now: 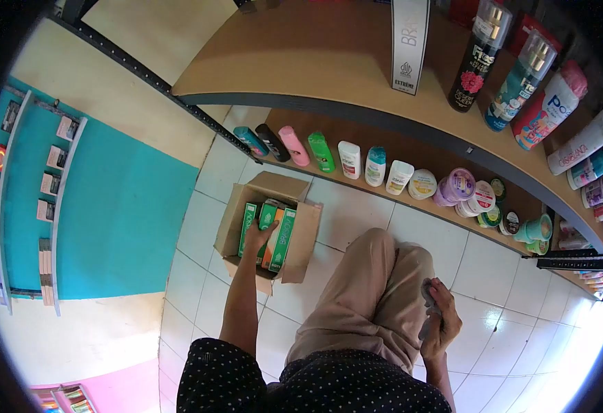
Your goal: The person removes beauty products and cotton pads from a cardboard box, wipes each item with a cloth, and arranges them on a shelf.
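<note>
Teal and cream walls (pixel 126 213) above white floor tiles (pixel 343 206), beside brown shelving (pixel 301 48).

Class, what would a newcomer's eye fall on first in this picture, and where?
Probably the open cardboard box on the tiled floor, the left hand on the green and orange cartons inside. Then the turquoise wall at left, and the row of bottles on the lower shelf.

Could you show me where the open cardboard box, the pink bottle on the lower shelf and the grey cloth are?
Cardboard box (pixel 278 184): head view, on its far flap.
Pink bottle (pixel 293 146): head view, middle of its body.
Grey cloth (pixel 427 292): head view, on its upper part.
</note>
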The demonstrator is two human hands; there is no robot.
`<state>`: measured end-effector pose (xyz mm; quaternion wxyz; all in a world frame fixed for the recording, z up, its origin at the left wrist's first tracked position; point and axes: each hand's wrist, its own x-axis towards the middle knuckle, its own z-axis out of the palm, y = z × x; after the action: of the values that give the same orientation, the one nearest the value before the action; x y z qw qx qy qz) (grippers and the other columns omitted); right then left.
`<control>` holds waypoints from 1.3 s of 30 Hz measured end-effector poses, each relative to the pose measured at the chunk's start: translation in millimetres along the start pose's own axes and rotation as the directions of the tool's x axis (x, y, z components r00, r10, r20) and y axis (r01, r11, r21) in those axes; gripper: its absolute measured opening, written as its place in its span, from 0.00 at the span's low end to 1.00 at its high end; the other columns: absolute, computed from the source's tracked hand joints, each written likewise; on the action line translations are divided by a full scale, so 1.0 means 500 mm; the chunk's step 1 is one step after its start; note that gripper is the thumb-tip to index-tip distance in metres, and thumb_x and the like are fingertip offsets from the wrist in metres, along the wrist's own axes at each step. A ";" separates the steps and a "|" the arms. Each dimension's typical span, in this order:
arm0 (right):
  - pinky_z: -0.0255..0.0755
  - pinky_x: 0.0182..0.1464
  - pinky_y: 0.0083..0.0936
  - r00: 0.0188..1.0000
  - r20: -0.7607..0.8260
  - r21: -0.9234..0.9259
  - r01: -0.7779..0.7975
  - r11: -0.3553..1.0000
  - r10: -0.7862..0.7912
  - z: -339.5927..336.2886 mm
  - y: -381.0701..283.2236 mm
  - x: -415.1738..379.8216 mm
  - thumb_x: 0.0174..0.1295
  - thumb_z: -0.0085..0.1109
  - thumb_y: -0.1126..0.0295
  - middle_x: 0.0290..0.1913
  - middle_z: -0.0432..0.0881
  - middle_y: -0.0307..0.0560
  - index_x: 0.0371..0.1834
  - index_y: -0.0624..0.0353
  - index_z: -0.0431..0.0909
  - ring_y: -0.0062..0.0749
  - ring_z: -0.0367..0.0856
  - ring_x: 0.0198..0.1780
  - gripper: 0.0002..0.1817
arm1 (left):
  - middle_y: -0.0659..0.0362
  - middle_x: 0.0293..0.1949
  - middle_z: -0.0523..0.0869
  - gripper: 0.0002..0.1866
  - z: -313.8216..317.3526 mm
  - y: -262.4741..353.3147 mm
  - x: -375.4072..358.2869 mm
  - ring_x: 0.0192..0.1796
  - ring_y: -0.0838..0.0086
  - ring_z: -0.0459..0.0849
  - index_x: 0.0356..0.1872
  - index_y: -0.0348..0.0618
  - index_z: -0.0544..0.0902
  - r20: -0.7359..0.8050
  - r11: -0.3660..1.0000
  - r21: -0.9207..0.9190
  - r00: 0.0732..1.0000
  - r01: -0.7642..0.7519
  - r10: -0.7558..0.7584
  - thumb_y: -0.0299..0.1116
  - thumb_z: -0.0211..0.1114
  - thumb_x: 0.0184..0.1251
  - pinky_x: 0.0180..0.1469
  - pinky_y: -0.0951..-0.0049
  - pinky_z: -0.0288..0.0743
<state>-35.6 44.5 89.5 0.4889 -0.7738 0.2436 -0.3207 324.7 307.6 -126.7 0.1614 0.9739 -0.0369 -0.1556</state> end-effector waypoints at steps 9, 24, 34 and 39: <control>0.60 0.56 0.25 0.819 0.100 0.647 -0.485 0.588 0.566 0.001 -0.007 0.029 0.49 0.41 0.70 0.49 0.72 0.57 0.51 0.70 0.66 0.37 0.70 0.52 0.24 | 0.56 0.28 0.78 0.30 -0.172 0.050 -0.046 0.28 0.71 0.77 0.40 0.36 0.73 -0.065 0.641 -0.768 0.991 0.023 -0.114 0.58 0.55 0.53 0.35 0.72 0.73; 0.54 0.61 0.38 0.869 0.276 -0.198 0.469 0.861 -0.410 0.129 -0.093 0.098 0.49 0.46 0.80 0.61 0.56 0.58 0.54 0.67 0.64 0.53 0.52 0.63 0.24 | 0.56 0.50 0.70 0.34 -0.166 0.488 -0.444 0.53 0.70 0.67 0.56 0.39 0.62 0.315 -0.102 -0.888 0.755 0.448 0.574 0.59 0.38 0.61 0.57 0.72 0.59; 0.54 0.60 0.38 0.877 0.202 0.062 0.434 0.899 -0.437 0.126 -0.067 0.038 0.47 0.44 0.85 0.59 0.61 0.55 0.51 0.65 0.69 0.51 0.54 0.62 0.23 | 0.61 0.37 0.72 0.22 -0.225 0.525 -0.390 0.34 0.75 0.74 0.47 0.41 0.67 0.115 -0.046 -0.981 0.761 0.186 0.639 0.46 0.53 0.58 0.37 0.72 0.71; 0.53 0.61 0.34 0.986 0.156 0.312 0.007 0.950 -0.059 0.102 -0.057 -0.001 0.48 0.40 0.89 0.54 0.68 0.55 0.48 0.67 0.71 0.47 0.59 0.61 0.22 | 0.62 0.35 0.71 0.21 -0.366 0.577 -0.271 0.30 0.73 0.74 0.46 0.42 0.67 -0.197 -0.224 -0.973 0.728 -0.061 0.657 0.35 0.61 0.52 0.32 0.65 0.74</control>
<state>3.2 86.9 99.5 0.6174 -0.7150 0.1360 -0.2986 247.4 106.8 171.6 0.8360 0.4125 -0.2407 -0.2701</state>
